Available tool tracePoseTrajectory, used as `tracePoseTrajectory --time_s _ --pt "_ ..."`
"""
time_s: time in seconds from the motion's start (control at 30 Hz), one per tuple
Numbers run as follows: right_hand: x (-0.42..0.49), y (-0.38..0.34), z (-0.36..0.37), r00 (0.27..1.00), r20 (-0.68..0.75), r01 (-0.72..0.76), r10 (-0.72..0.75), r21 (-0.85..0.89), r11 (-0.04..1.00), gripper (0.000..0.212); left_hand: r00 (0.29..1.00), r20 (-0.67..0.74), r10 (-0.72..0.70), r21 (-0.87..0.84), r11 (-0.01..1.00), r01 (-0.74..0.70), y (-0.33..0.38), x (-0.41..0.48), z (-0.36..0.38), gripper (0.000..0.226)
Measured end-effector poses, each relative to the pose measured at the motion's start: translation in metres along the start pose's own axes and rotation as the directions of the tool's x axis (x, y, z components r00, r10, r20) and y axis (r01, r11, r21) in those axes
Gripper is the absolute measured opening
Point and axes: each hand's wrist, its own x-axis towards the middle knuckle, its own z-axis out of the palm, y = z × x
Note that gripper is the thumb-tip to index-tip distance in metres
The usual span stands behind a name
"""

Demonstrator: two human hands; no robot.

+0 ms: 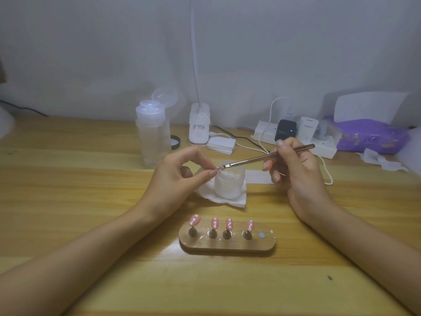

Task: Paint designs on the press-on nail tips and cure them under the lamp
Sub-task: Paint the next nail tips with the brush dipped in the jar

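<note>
Left hand [177, 172] pinches nail tip [220, 168]; right hand [296, 169] angles brush [268, 157]

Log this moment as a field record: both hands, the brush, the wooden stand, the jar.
left hand: pinches a small nail tip above the jar
right hand: holds the brush like a pen
brush: bristles at the pinched nail tip
wooden stand: four pink tips with white dots; rightmost spot bare
jar: frosted, standing on a white tissue
</note>
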Motion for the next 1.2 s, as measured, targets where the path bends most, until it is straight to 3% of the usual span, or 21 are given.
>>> tracePoseTrajectory --time_s 0.4,0.57,0.7,0.77,0.93,1.07,1.2 --pt "0.0018 0.0008 -0.0012 1.0 -0.023 -0.014 0.015 0.058 0.998 0.024 1.0 0.003 0.004 -0.01 1.0 -0.004 -0.001 0.0004 0.0008 0.012" --pt "0.0016 0.0015 -0.0007 1.0 -0.005 -0.012 0.012 0.005 1.0 0.024 1.0 -0.004 0.001 -0.001 1.0 -0.001 -0.0015 0.0014 0.0009 0.012" --pt "0.002 0.0006 -0.0016 1.0 -0.004 -0.002 0.003 0.078 0.997 0.024 1.0 -0.014 -0.007 0.002 1.0 0.007 0.0001 0.001 0.001 0.013" --pt "0.0018 0.0011 -0.0007 0.999 0.038 0.01 -0.013 0.06 0.998 0.024 1.0 -0.021 -0.016 0.002 1.0 0.016 0.0017 0.0009 0.0013 0.013" --pt "0.002 0.0015 -0.0017 1.0 -0.019 -0.012 0.014 0.058 0.998 0.024 1.0 -0.018 -0.013 0.043 0.999 0.014 0.006 0.0 0.001 0.012" --pt "0.0007 -0.0006 0.0008 0.999 0.042 0.01 -0.012 0.049 0.999 0.024 1.0 -0.017 -0.008 0.055 0.998 0.009 0.0072 -0.0001 0.0015 0.012" --pt "0.0008 0.0004 -0.0003 1.0 -0.005 -0.012 0.012 0.031 0.999 0.024 1.0 -0.02 0.0 0.073 0.997 0.002 0.0074 -0.0001 0.0014 0.012"
